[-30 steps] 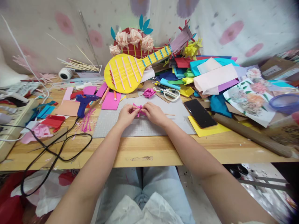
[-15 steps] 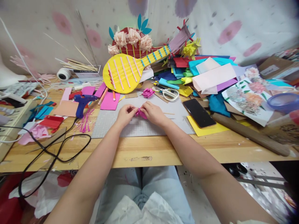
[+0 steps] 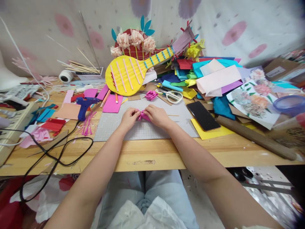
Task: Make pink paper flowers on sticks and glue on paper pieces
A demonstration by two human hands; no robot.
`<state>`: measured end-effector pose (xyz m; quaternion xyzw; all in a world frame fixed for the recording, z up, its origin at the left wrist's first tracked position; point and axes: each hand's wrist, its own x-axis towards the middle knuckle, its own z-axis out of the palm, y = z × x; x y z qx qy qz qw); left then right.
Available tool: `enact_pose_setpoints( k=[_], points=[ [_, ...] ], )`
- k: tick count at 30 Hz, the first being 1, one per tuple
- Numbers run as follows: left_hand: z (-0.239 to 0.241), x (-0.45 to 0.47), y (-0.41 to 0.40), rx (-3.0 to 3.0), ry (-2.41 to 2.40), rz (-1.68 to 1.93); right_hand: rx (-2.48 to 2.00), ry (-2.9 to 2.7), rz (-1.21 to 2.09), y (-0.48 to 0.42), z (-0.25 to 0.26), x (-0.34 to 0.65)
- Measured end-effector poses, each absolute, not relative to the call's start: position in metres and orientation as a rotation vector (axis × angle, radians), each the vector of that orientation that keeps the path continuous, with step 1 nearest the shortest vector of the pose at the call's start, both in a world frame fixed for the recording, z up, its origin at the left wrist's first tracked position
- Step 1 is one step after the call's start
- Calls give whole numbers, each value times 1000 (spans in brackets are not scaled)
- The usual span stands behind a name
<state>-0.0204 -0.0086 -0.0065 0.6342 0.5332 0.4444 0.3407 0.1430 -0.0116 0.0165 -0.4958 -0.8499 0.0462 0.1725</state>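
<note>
A magenta paper flower is pinched between both my hands, low over the grey cutting mat. My left hand grips its left edge with thumb and fingertips. From the other side my right hand closes on it and hides part of it. A thin wooden stick shows to the right of my right hand; whether it joins the flower I cannot tell. Just beyond my hands lies a finished-looking magenta paper flower, beside white-handled scissors.
A blue glue gun with a black cord stands left of the mat. Right of it lie a phone and a brown rod. Behind are a yellow paper lute, coloured paper and skewers.
My left hand has shifted slightly right and down, and a little more of the magenta flower shows between my fingers. Both hands keep their hold.
</note>
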Motion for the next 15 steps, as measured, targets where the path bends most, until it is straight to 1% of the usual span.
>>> enact_pose_setpoints(
  k=[5,15],
  points=[
    [-5,-23,-8,1781,1399,1120,-1358,-2393,183,-13,16,144],
    [-3,-23,-8,1861,1439,1143,-1301,-2391,260,-13,18,148]
  ],
)
